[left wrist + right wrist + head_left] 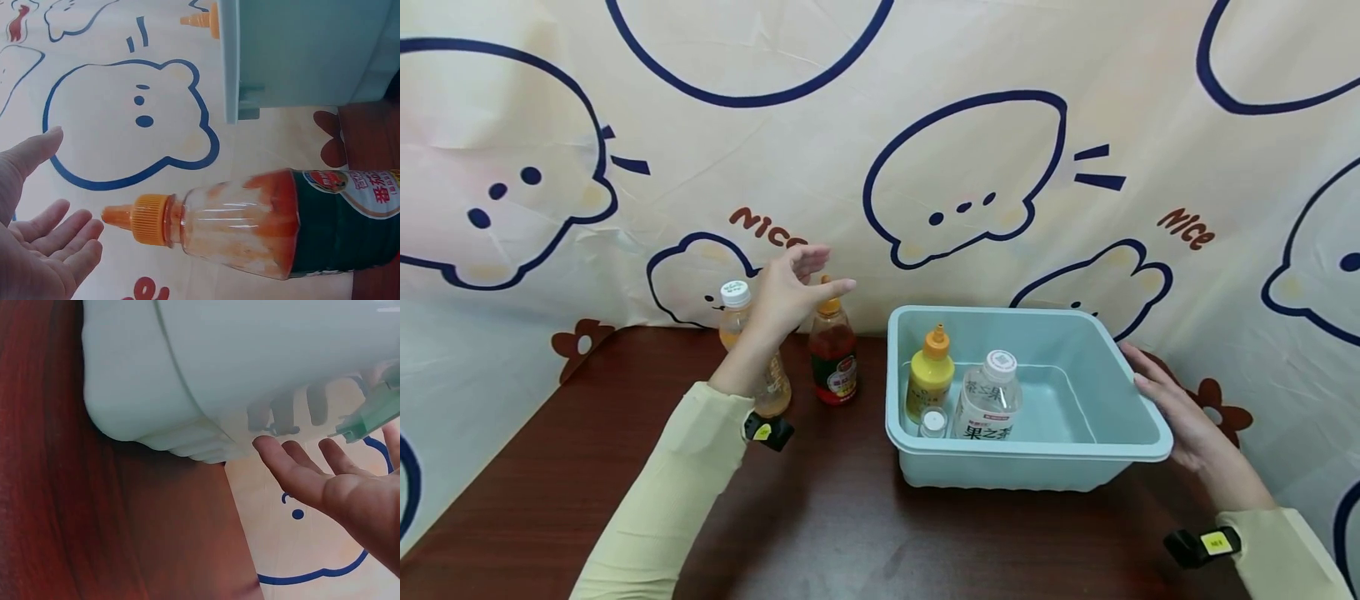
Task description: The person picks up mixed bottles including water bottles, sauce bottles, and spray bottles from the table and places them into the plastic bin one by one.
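Note:
My left hand (786,296) hovers with fingers spread at the orange nozzle of a ketchup bottle (833,358). In the left wrist view, the ketchup bottle (250,219) has a dark green label, and the fingers of the left hand (50,244) are apart from its tip. Behind my left forearm stands a bottle of orange drink (772,392) with a white cap, partly hidden. To the right, my right hand (1180,421) lies along the side of a light blue plastic bin (1030,450). The right wrist view shows the right hand's (331,487) extended fingers by the bin wall (250,356).
Inside the bin are a yellow squeeze bottle (929,382), a clear bottle with a white cap (985,404) and a small white-capped container (933,422). The dark wooden table (835,517) meets a cartoon-printed cloth (820,167) at the back.

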A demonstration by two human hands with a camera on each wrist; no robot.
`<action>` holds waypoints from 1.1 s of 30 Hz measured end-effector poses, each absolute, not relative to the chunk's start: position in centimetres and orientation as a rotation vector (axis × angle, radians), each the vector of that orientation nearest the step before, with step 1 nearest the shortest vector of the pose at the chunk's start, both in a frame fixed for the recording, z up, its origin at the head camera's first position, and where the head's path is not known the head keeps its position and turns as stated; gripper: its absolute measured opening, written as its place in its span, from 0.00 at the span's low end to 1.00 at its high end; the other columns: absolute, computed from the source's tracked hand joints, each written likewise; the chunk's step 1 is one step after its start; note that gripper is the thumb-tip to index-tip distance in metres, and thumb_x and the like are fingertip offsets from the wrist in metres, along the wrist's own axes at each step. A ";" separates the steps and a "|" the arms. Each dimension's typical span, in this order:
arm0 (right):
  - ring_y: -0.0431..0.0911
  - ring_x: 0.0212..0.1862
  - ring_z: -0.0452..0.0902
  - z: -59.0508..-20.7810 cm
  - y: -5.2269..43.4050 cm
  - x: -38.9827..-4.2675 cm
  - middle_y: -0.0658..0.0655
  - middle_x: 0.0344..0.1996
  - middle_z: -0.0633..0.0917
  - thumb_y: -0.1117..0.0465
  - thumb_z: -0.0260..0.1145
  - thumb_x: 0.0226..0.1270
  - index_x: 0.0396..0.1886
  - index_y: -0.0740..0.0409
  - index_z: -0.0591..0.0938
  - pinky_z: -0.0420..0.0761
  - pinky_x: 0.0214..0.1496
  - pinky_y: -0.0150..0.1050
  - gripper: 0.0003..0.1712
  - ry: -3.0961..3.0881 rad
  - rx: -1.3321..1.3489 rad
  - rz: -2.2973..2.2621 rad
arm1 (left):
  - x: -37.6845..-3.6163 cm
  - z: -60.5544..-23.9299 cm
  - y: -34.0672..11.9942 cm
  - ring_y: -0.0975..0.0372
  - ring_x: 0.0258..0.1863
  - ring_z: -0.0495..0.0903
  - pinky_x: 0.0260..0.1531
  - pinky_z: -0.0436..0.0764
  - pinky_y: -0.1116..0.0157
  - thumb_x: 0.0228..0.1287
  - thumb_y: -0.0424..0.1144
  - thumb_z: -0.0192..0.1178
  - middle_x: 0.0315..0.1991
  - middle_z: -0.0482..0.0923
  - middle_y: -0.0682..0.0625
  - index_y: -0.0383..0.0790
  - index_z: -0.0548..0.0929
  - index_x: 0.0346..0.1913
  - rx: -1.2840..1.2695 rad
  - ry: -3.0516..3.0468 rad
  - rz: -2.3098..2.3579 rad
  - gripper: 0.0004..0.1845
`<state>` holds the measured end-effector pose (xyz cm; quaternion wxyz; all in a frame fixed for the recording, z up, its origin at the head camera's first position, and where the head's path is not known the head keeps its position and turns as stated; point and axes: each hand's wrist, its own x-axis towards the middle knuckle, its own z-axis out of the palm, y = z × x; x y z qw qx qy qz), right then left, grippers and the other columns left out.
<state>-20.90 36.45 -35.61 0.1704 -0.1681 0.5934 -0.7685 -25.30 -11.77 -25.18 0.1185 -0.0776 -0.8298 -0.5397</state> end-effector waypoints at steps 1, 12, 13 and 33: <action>0.41 0.49 0.77 -35.6 36.5 -21.0 0.39 0.53 0.74 0.61 0.37 0.74 0.69 0.35 0.52 0.80 0.41 0.47 0.27 1.710 -0.465 -2.177 | -25.4 -25.3 -11.8 0.57 0.58 0.69 0.59 0.66 0.60 0.49 0.47 0.69 0.58 0.71 0.45 0.39 0.71 0.58 -0.224 -2.431 -1.579 0.33; 0.41 0.47 0.77 -35.6 36.8 -21.5 0.39 0.51 0.75 0.61 0.39 0.74 0.67 0.33 0.56 0.80 0.40 0.47 0.25 1.763 -0.422 -2.149 | -26.1 -26.4 -12.3 0.55 0.59 0.68 0.60 0.66 0.59 0.50 0.45 0.68 0.59 0.70 0.44 0.37 0.69 0.59 -0.228 -2.463 -1.574 0.34; 0.41 0.48 0.77 -35.6 36.8 -21.5 0.39 0.51 0.75 0.61 0.39 0.74 0.66 0.33 0.57 0.80 0.40 0.47 0.25 1.750 -0.426 -2.152 | -26.2 -26.5 -12.3 0.55 0.59 0.68 0.60 0.66 0.59 0.50 0.45 0.68 0.60 0.69 0.44 0.37 0.69 0.60 -0.223 -2.465 -1.580 0.34; 0.37 0.48 0.75 -35.0 36.1 -22.2 0.42 0.55 0.60 0.60 0.41 0.74 0.71 0.34 0.46 0.80 0.40 0.51 0.31 1.917 -0.362 -2.020 | -26.8 -28.3 -12.7 0.52 0.57 0.69 0.58 0.68 0.58 0.52 0.44 0.67 0.59 0.69 0.42 0.37 0.67 0.60 -0.128 -2.520 -1.648 0.34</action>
